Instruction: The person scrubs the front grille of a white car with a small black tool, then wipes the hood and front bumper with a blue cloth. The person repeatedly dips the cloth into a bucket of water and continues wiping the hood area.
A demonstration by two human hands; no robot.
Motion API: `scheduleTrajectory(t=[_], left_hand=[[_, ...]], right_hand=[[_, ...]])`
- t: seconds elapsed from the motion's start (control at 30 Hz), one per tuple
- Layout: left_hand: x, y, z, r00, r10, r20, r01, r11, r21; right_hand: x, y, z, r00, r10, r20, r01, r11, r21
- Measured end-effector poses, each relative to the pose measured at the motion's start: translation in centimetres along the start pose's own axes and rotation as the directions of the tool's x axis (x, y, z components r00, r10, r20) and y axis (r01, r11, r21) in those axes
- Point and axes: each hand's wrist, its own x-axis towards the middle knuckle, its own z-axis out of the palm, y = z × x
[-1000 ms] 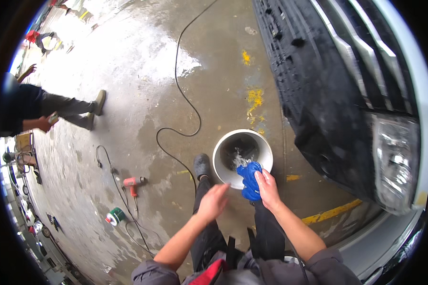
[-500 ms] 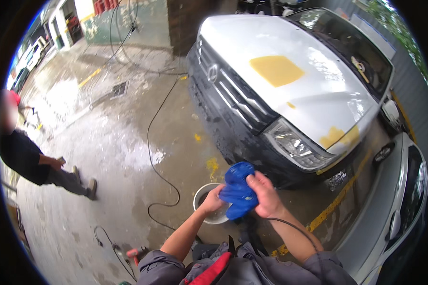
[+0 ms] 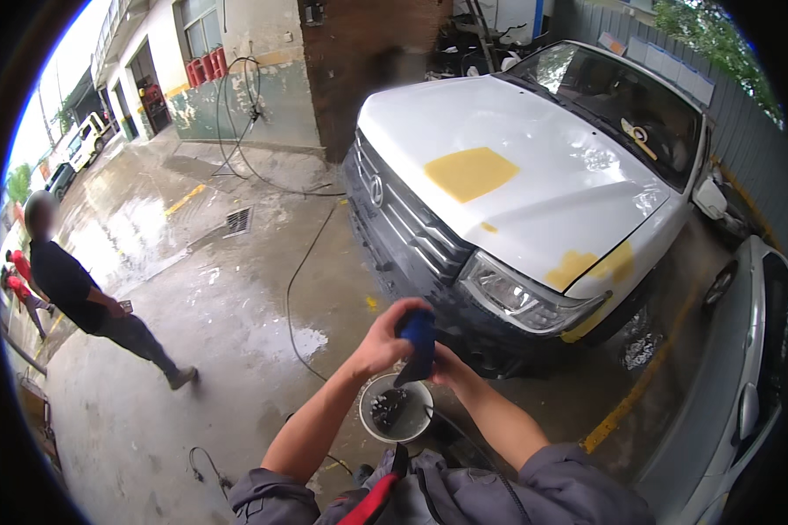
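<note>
Both hands are held out in front of me, above a white bucket point(image 3: 363, 418). My left hand point(image 3: 382, 343) is closed around a folded blue cloth point(image 3: 418, 334), whose lower part hangs as a dark flap. Close against the other side of the cloth is my right hand point(image 3: 447, 365), its fingers curled onto the edge and partly hidden. The bucket stands on the wet floor just below the hands, with murky liquid and light specks inside. Beyond them is the front of a white car point(image 3: 552, 210) with yellow patches on its hood and a dark bumper.
A thin black hose point(image 3: 291, 302) snakes over the wet concrete point(image 3: 236, 350). To the left walks a person in dark clothes point(image 3: 70, 284), with people in red farther back. A silver car point(image 3: 718, 394) stands close on the right. A floor drain point(image 3: 237, 221) lies near the wall.
My hands have moved slightly left and up, and the cloth is turned and more bunched, showing less blue. The view has tilted up. The person at left has shifted within the view.
</note>
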Motion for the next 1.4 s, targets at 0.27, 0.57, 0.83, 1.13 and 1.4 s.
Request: scheduleTrajectory(t=[0.27,0.57,0.83,1.13,1.4], left_hand=[[1.5,5.5,-0.4,0.989,0.087,-0.119,-0.137,0.843,-0.521],[-2.2,-8.7,-6.4,0.816,-0.397,-0.420,-0.042,0.684,-0.728],[-4.9,-5.9,-7.0,0.896,-0.375,-0.238,0.130,0.733,-0.668],[-4.8,-9.0,-1.0,0.949,0.261,-0.177,-0.255,0.305,-0.918],[-5.9,-10.9,-4.9,0.938,-0.065,-0.341,-0.096,0.895,-0.435]], right_hand=[[0.7,-2.8,6.9,0.972,0.154,-0.178,-0.182,0.972,-0.151],[-1.8,-0.8,11.8,0.983,0.160,0.094,-0.146,0.980,-0.136],[-3.2,1.0,13.8,0.994,0.053,-0.095,-0.074,0.970,-0.230],[-5.8,4.3,18.0,0.981,0.152,0.118,-0.154,0.988,0.008],[-4.8,4.3,15.6,0.992,0.083,-0.092,-0.120,0.837,-0.534]])
